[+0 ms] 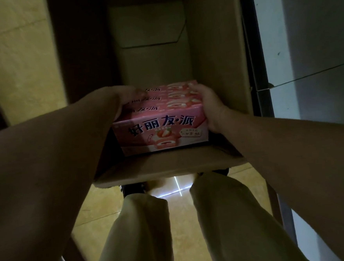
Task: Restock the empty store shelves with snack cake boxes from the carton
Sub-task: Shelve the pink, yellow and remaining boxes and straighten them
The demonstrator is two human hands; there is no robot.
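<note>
A: Looking down: left grip [128, 100] has fingers curled over the left end of a row of pink snack cake boxes [161, 129], the front box's face toward the camera.
B: Boxes where?
A: Inside the open carton [212, 46], at its near wall; lifted or resting, cannot tell. The right grip [210, 107] clasps the row's right end.
B: Further right?
A: Grey shelf unit [306, 29], beside the carton.

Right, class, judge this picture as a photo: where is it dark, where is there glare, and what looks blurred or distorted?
Head view: dim, the carton shadowed inside; a glare line on the floor between the legs; front print on the snack cake boxes sharp, the left hand blurred at its fingers; wide-angle stretch swells both forearms.
</note>
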